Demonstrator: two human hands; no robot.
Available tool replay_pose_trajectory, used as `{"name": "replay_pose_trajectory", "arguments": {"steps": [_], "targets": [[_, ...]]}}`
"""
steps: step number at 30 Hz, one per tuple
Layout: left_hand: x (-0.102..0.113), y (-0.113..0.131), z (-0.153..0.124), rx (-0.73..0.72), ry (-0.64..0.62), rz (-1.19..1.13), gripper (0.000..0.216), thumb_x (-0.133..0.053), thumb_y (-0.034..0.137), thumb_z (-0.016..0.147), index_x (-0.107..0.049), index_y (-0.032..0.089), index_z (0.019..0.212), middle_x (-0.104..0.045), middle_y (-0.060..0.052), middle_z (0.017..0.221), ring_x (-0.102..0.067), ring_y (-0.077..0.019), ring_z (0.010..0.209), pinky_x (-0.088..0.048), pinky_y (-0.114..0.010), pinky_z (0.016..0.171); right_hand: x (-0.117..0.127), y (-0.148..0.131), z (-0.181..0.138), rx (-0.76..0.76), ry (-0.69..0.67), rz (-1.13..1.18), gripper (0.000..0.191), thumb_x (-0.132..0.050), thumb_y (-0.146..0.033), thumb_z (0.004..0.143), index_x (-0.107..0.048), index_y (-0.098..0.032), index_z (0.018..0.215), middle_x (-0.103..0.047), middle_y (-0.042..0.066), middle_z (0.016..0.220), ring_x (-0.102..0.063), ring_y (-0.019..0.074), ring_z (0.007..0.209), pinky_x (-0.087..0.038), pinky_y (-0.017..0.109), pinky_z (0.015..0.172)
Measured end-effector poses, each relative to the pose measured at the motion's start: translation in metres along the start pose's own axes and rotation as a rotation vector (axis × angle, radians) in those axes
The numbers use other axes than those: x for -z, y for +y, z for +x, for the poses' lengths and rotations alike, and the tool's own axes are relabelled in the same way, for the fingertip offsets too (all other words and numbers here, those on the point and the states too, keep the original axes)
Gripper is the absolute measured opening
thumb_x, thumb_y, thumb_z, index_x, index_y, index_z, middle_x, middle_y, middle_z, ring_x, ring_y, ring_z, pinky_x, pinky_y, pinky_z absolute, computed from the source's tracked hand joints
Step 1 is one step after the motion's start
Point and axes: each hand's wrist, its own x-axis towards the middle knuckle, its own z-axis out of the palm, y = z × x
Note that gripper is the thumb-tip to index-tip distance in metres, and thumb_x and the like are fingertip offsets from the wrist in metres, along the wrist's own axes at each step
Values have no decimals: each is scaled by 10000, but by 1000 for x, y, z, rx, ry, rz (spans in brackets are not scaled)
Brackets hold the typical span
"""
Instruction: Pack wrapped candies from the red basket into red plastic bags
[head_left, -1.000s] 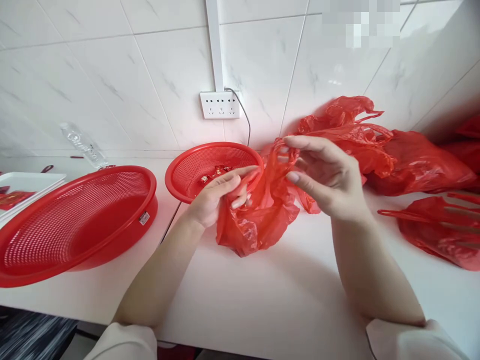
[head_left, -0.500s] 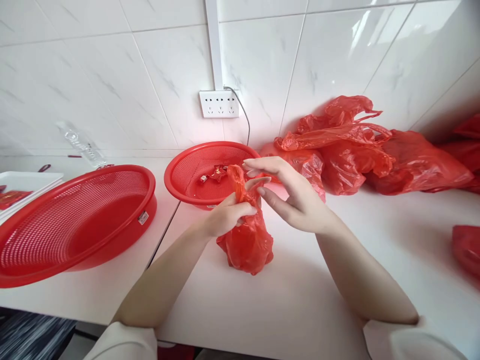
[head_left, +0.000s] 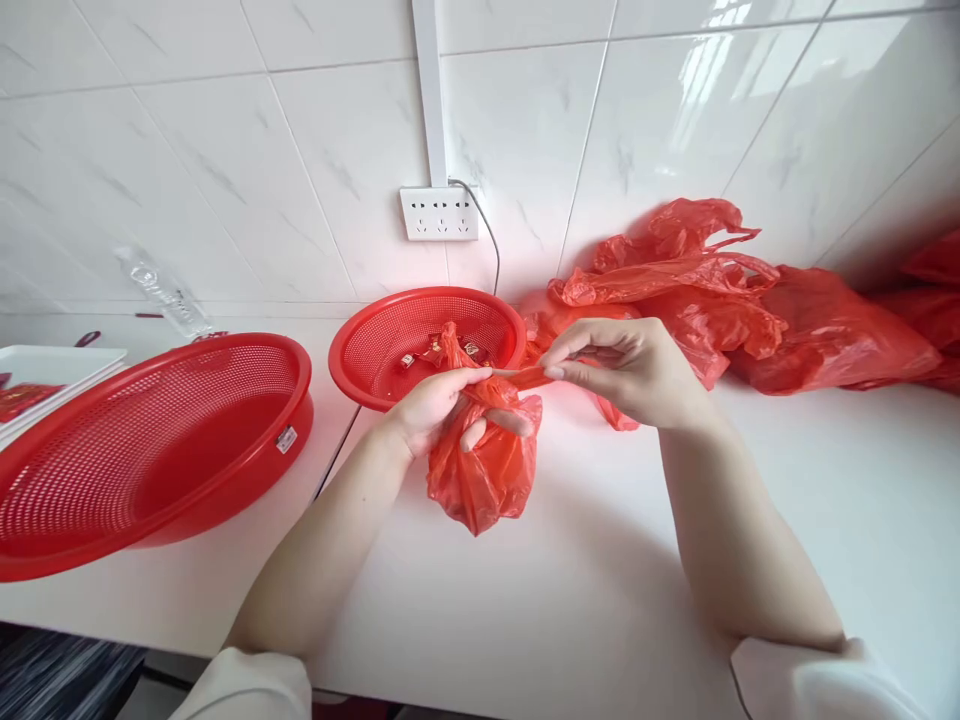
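Well, my left hand [head_left: 439, 405] is closed around the gathered neck of a small crumpled red plastic bag [head_left: 484, 475]. Its fingers [head_left: 495, 420] are wrapped over the film, and the bag's full belly hangs down to the white tabletop [head_left: 585, 590]. My right hand [head_left: 637, 370] sits just to the right, thumb and forefinger pinched tight on a twisted red strip [head_left: 525, 377] of that same bag. The strip is stretched almost level between the two hands, and the other fingers of that hand are curled loosely in.

The bag sits just in front of a small round red mesh plastic basket [head_left: 360, 345], which holds a few little wrapped pieces [head_left: 433, 348] too small to make out. Well to my left stands a larger round red mesh plastic basket [head_left: 150, 450]. Behind my right hand, a heap of loose red plastic bags [head_left: 750, 310] lies against the white tiled wall [head_left: 225, 150], and a white socket strip [head_left: 439, 213] is fixed to that wall above the small basket.
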Motion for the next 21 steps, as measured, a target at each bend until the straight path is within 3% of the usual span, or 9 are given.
{"name": "replay_pose_trajectory", "arguments": {"steps": [4,8,10,14,15,17,19,21], "targets": [[0,2,0,-104,30,-101,379,-467,362,937,-640,146,1196,-607,-15,587,-590,-119,593,-486,-236,645,-2,-11,-2,73,-309,-49,78,-663,-203,849,-727,-201,894,-716,30,879,-669,145,789,-549,280,710],[-10,4,-8,-267,77,140,224,-587,216,866,-661,176,1074,-668,-28,825,-612,-107,690,-515,-251,713,-12,-18,-4,92,-575,-121,118,-615,-192,878,-728,-211,908,-725,22,872,-661,144,767,-532,277,697],[-15,6,-15,-280,57,405,198,-599,178,842,-629,189,1038,-663,-23,852,-624,-122,705,-519,-264,681,-16,-18,-4,60,-516,-125,87,-635,-220,871,-717,-208,897,-718,17,850,-654,142,746,-521,266,672],[-25,13,-32,-274,-16,883,202,-623,169,796,-601,196,995,-650,-17,853,-626,-141,720,-503,-258,624,-23,-6,-1,-32,-39,-9,154,-592,-335,912,-651,-201,960,-674,47,971,-635,165,874,-516,294,767],[-28,14,-36,-302,-1,982,213,-623,152,784,-609,203,990,-655,-12,867,-623,-136,718,-495,-246,609,-26,-1,1,-73,-24,66,193,-550,-356,936,-629,-208,1034,-657,54,1047,-630,169,921,-518,310,805],[-32,13,-41,-372,81,1156,215,-593,116,788,-625,218,975,-668,1,895,-620,-123,720,-482,-224,596,-33,7,3,-162,-159,236,279,-472,-380,973,-570,-229,1186,-627,58,1133,-627,160,939,-525,326,833],[-34,10,-42,-484,231,1286,184,-557,103,819,-627,224,938,-673,12,896,-620,-115,732,-482,-217,611,-41,15,5,-219,-295,342,318,-438,-382,987,-546,-236,1248,-631,45,1075,-627,135,846,-540,307,772],[-32,5,-38,-673,433,1420,146,-557,106,838,-625,220,899,-658,4,890,-617,-121,761,-488,-225,644,-48,19,7,-237,-333,386,326,-441,-374,984,-560,-227,1249,-631,27,959,-609,121,752,-547,277,669]]}}
